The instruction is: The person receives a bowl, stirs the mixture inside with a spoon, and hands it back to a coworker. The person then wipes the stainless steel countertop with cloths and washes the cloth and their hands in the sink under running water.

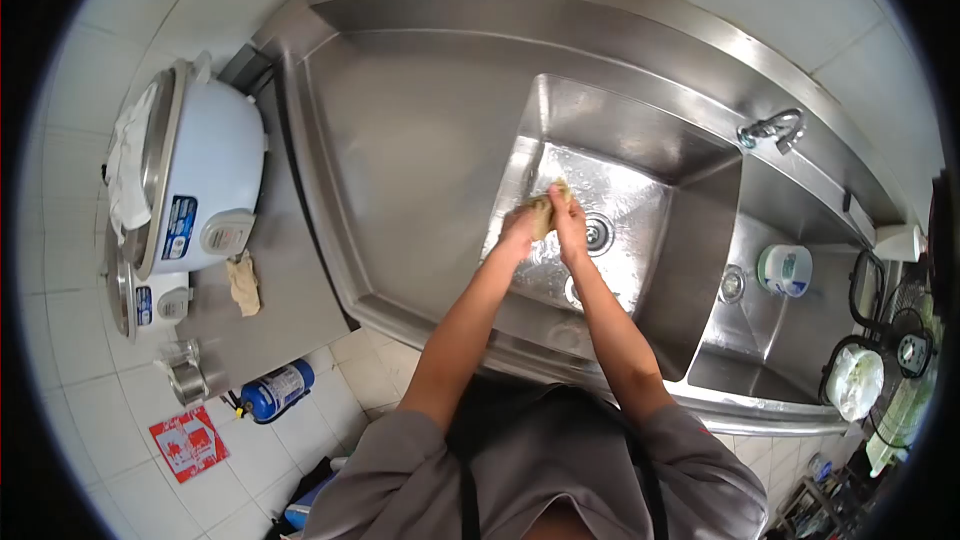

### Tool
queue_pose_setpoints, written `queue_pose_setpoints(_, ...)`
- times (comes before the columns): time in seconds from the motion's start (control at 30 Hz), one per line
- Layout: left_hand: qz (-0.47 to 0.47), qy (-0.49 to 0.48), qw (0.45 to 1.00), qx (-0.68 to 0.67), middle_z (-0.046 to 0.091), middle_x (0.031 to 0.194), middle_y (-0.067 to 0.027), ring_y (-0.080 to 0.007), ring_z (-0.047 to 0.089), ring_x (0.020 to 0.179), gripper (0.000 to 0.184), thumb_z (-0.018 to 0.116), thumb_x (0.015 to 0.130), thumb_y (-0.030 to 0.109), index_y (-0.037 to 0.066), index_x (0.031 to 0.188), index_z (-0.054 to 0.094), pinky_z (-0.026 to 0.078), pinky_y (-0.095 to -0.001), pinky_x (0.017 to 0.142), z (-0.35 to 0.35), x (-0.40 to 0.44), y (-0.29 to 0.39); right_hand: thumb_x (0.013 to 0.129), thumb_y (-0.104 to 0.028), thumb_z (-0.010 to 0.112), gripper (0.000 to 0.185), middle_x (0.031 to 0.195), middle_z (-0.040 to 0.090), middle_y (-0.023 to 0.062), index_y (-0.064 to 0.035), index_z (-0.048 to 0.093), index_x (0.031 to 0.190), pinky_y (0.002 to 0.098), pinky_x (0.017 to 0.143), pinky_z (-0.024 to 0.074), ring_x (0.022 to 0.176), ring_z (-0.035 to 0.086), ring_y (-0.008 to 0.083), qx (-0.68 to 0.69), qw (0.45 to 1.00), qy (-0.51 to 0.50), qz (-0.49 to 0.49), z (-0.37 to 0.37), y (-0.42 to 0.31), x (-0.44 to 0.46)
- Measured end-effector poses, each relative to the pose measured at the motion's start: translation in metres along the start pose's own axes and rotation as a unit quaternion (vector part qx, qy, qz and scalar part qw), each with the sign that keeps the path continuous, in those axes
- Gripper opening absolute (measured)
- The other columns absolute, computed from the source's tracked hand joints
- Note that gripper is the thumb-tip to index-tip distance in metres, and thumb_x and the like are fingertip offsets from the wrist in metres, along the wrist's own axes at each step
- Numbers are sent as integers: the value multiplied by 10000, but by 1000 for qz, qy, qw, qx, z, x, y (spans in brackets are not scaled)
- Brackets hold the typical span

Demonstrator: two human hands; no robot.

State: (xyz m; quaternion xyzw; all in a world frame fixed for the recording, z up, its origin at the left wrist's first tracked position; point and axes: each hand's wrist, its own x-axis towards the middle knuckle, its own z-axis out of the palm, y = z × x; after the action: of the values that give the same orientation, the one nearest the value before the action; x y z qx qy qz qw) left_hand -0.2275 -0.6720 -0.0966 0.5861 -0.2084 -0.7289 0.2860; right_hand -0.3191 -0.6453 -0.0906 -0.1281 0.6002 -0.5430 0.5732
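Over the left basin of the steel sink, both hands are closed on a yellowish cloth. My left hand grips its left side, and my right hand grips it from the right, close beside the other. A bit of the cloth sticks out above the fingers. Below and just right of the hands lies the basin's drain. The basin floor looks wet and shiny.
A faucet stands at the back right. The right basin holds a white tub. Left of the drainboard are a large rice cooker, a smaller one, and a tan cloth. A blue cylinder stands lower left.
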Motion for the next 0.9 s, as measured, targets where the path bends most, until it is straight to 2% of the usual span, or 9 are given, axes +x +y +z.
queue_pose_setpoints(0.07,48,-97,994,18,540,1056,-107,-177,529,965,411,516,846,289,-6,1131,487,439,-321,780,-7,-8,-6,802,-470,555,493,1040,508,43,-86,442,1089,289,705,455,838,528,143,165,980,-54,98,2,5,9)
queue_pose_setpoints(0.13,18,45,990,129,560,1042,-81,-197,545,938,357,439,877,296,38,1120,486,444,-343,786,4,-29,1,818,-400,567,408,923,549,51,-63,498,1038,282,720,453,797,535,165,276,951,-100,100,1,13,5)
queue_pose_setpoints(0.23,-85,-22,979,-186,548,1085,-63,-210,533,973,384,404,899,349,67,1156,451,450,-359,791,-2,-32,-13,825,-301,590,324,857,571,50,-50,530,1019,263,712,457,768,541,165,85,996,-41,-10,7,19,-15)
queue_pose_setpoints(0.37,181,56,950,-247,550,952,-68,-153,542,829,195,445,834,68,37,1009,525,471,-292,751,2,-37,-34,864,-164,534,262,903,565,58,-28,496,1085,279,727,473,786,550,167,69,991,86,-80,28,16,-46)
queue_pose_setpoints(0.43,215,20,968,-126,576,862,-53,-121,533,796,218,436,741,-54,13,890,579,454,-250,718,3,-60,-20,888,-97,458,298,1014,537,90,-20,420,1173,302,770,481,864,550,191,249,966,11,75,-16,80,6)
queue_pose_setpoints(0.5,269,-160,950,10,597,824,-51,-137,540,840,260,421,710,-89,18,857,607,442,-269,758,-5,-81,-18,856,-78,468,451,1164,456,178,-18,299,1270,374,847,461,1059,485,269,299,887,-277,217,-57,68,19)
queue_pose_setpoints(0.6,543,-204,759,297,620,835,-66,-213,544,884,221,528,648,-61,76,755,664,409,-311,814,0,-104,-17,844,-113,506,511,1134,483,213,-16,287,1296,354,868,443,1010,523,277,103,828,-467,293,-39,-14,-8)
queue_pose_setpoints(0.8,698,-213,308,611,582,639,17,-181,504,756,103,564,583,192,138,499,589,386,-291,761,12,-95,-29,830,-133,532,329,953,608,140,-18,521,1138,281,743,463,899,568,195,-410,688,-540,260,-2,-49,-1)
queue_pose_setpoints(0.9,694,-193,282,633,581,611,30,-173,502,758,105,565,573,217,139,517,609,401,-301,727,14,-73,-47,780,-105,568,276,959,623,140,0,598,1034,285,717,465,854,583,187,-641,606,-466,64,15,-44,-9)
